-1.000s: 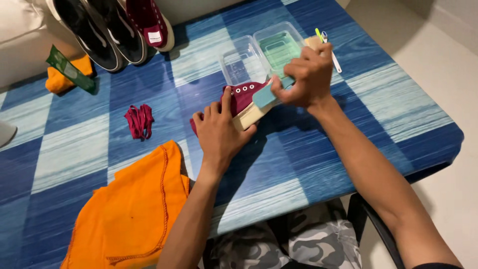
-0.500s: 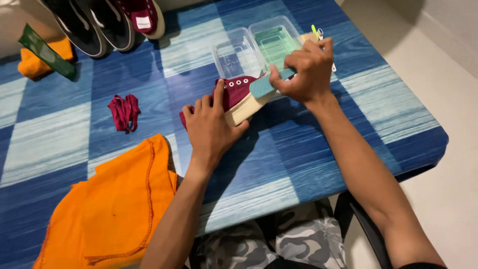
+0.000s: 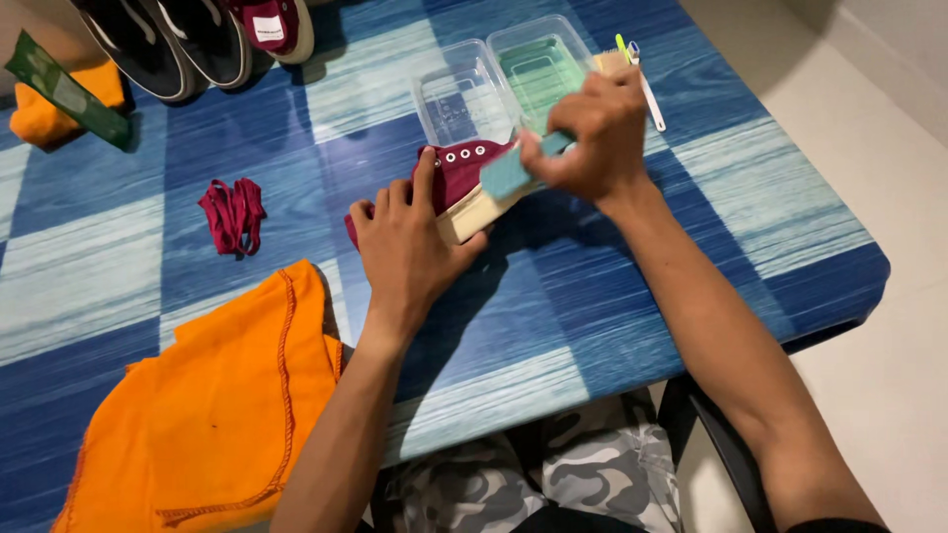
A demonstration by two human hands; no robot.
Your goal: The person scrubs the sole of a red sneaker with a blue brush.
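Note:
A maroon canvas shoe (image 3: 462, 176) with a cream sole lies on its side on the blue and white table (image 3: 592, 286). My left hand (image 3: 407, 247) presses flat on the shoe's heel end and holds it down. My right hand (image 3: 591, 133) grips a teal sponge-like block (image 3: 506, 173) and rests it against the shoe's front part, over the sole edge. Much of the shoe is hidden under both hands.
A clear plastic box (image 3: 464, 94) and its green-tinted half (image 3: 538, 64) stand open behind the shoe. A thin brush (image 3: 647, 84) lies at their right. Maroon laces (image 3: 232, 212) and an orange cloth (image 3: 212, 405) lie left. Dark and maroon shoes (image 3: 202, 35) sit at the far edge.
My right hand with the teal block has shifted slightly along the shoe's front. My left hand stays on the shoe. The view has drifted a little.

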